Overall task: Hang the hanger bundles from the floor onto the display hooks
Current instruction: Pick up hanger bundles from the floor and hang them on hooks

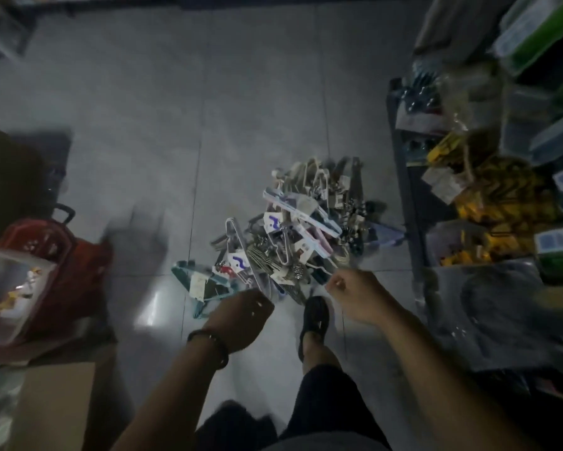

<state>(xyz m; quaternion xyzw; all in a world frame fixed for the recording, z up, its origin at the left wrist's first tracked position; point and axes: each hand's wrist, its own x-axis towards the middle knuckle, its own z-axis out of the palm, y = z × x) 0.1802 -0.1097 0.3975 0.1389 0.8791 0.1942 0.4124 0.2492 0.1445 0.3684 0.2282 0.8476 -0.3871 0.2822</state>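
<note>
A heap of hanger bundles (293,229) with paper tags lies on the grey tiled floor (176,125), just ahead of my feet. A teal hanger bundle (205,286) sticks out at the heap's near left corner. My left hand (241,315), with a dark bracelet on the wrist, hovers over the heap's near edge with fingers curled down; whether it touches a bundle is unclear. My right hand (358,294) hangs to the right of it, fingers loosely curled, nothing visibly in it. The picture is dark and blurred.
A dark shelf rack (403,190) full of packaged goods stands on the right. A red basket (55,249) and a clear plastic box (10,288) are on the left, with a cardboard box (52,402) in front. My shoe (316,317) stands by the heap.
</note>
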